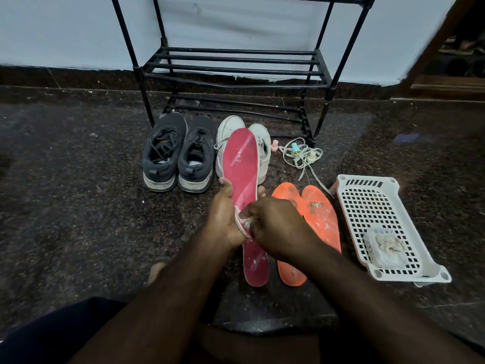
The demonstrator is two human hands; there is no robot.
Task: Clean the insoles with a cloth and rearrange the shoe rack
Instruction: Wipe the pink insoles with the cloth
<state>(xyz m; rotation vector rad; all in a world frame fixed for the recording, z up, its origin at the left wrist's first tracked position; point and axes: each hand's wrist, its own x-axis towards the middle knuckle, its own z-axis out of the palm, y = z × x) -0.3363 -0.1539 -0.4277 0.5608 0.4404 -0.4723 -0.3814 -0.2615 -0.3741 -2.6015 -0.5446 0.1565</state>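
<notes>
- Held insole [240, 158]: crimson red, flecked with pale marks.
- Second red insole [256, 264]: same crimson, whitish rim.
- Two orange insoles [319, 216]: bright orange, spotted with pale grime.
- Dark sneakers [178, 153]: black, off-white soles.
- Pale sneakers [262, 143]: white with grey laces.
- Shoe rack [233, 67]: black.
- Basket [372, 206]: white, grid of holes.
- Floor [78, 179]: dark speckled stone.
- Wall [65, 30]: pale blue-white.

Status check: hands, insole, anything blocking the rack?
Left hand gripping red insole upright. Right hand rubbing cloth on it. Orange insoles on floor, dirty. Black shoes and white shoes crowd the rack front.
</notes>
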